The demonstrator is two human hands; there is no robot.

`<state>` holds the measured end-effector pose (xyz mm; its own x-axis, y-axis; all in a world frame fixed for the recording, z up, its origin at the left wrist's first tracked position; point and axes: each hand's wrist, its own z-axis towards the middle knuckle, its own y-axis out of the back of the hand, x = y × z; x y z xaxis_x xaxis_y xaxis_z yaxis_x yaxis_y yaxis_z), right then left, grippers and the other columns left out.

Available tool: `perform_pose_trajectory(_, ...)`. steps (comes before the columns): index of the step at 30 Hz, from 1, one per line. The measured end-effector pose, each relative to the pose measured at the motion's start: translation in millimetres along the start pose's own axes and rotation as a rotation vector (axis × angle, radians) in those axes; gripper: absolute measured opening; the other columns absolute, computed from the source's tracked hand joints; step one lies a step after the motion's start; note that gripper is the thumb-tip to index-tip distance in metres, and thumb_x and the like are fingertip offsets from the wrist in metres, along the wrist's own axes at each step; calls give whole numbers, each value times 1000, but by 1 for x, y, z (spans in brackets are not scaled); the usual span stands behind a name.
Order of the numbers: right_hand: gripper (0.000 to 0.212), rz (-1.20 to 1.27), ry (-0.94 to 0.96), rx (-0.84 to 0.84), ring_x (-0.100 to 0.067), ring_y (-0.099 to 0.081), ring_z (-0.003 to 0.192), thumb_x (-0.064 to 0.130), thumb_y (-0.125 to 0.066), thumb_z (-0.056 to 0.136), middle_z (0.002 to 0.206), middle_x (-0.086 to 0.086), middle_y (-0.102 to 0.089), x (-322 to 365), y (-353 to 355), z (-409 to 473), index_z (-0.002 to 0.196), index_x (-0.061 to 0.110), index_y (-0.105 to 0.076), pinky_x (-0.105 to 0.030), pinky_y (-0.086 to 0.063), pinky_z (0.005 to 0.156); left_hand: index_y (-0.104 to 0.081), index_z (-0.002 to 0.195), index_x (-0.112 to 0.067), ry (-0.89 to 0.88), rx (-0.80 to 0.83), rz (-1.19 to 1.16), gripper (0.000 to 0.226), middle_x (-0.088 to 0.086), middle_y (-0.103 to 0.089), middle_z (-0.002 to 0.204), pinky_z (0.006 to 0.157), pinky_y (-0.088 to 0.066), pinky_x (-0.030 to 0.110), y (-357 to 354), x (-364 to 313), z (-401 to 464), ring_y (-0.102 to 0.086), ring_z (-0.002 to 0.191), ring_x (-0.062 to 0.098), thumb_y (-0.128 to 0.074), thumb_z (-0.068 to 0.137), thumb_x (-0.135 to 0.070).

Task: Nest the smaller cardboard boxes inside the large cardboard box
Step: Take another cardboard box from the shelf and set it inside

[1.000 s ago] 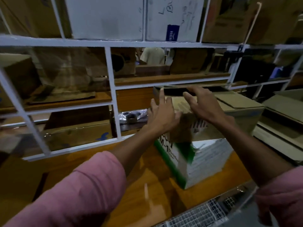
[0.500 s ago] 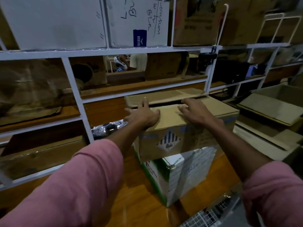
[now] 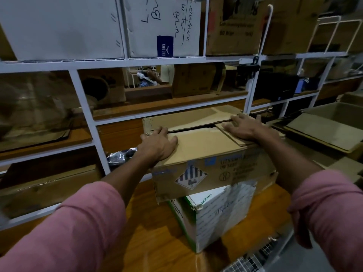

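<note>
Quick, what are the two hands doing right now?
Left hand: open, palm flat on the brown cardboard box's near top flap, gripping nothing.
Right hand: open, flat on the right top flap, gripping nothing.

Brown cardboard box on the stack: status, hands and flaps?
Left hand, right hand flat on brown cardboard box flaps. Box atop white-green carton. Flap seam gapped.

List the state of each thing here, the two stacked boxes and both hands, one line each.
Brown cardboard box: on top of the white box, flaps folded down, a gap between them.
White and green box: on the wooden surface, under the brown box.
Left hand: flat on a flap.
Right hand: flat on a flap.
</note>
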<state>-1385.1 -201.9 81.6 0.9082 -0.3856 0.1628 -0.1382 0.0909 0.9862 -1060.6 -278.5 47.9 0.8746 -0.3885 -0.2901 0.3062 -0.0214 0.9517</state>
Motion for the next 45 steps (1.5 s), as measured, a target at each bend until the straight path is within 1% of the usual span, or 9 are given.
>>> perform_pose_trajectory(7,107,0,-12,0,-45,-16,151,105,-12,65,171,6,-10,5,14,-24,156,49,-25,-72,-16,113,-20,159,-29,-2,2,-2,85,3,-19,168,113,-28,62,5,3,-5,-28,146,43,-20,88,-75)
perform_pose_trajectory(15,93,-32,24,-24,-53,-12,148,97,-23,78,172,8,-5,11,14,-43,156,47,-29,-70,-18,110,-26,157,-27,35,10,-46,75,10,-29,163,106,-38,57,18,-1,-26,-34,138,48,-40,95,-66)
perform_pose_trajectory(19,107,17,87,-81,-47,-17,151,105,-18,67,172,10,-3,20,13,-46,154,45,-35,-73,-17,112,-32,154,-26,44,-59,-34,79,11,-36,159,102,-44,58,30,9,-42,-44,133,45,-41,90,-71)
perform_pose_trajectory(22,100,3,140,-107,-46,-18,151,99,-20,76,172,8,-7,43,11,-52,156,41,-33,-72,-16,112,-33,154,-26,53,-130,-9,76,10,-36,159,101,-44,57,48,29,-59,-44,133,46,-42,91,-69)
perform_pose_trajectory(26,107,54,228,-155,-45,-21,151,103,-14,71,171,5,-14,93,7,-64,157,42,-29,-75,-16,112,-31,155,-23,71,-213,12,74,11,-35,160,106,-41,58,83,68,-95,-43,135,44,-45,95,-63)
perform_pose_trajectory(29,96,59,279,-144,-52,-20,147,95,-22,79,170,3,-17,143,4,-89,158,41,-28,-72,-17,111,-31,155,-22,104,-253,40,75,9,-33,162,108,-39,58,107,109,-129,-42,136,42,-45,94,-63)
perform_pose_trajectory(34,96,104,341,-184,-52,-24,142,90,-20,76,169,5,-21,224,5,-148,158,42,-29,-62,-27,108,-37,151,-22,130,-311,59,72,6,-39,158,103,-44,59,148,181,-198,-48,132,35,-44,92,-63)
perform_pose_trajectory(38,90,119,424,-241,-51,-24,145,88,-22,80,168,8,-24,306,3,-200,156,42,-33,-64,-25,110,-41,148,-24,162,-369,92,74,4,-44,155,98,-48,58,191,249,-274,-52,127,36,-38,88,-67)
perform_pose_trajectory(45,89,150,592,-307,-37,-36,146,87,-19,84,165,7,-33,442,1,-284,154,36,-39,-64,-22,114,-43,147,-24,232,-380,89,77,3,-45,154,101,-46,56,265,362,-393,-52,127,36,-38,85,-67)
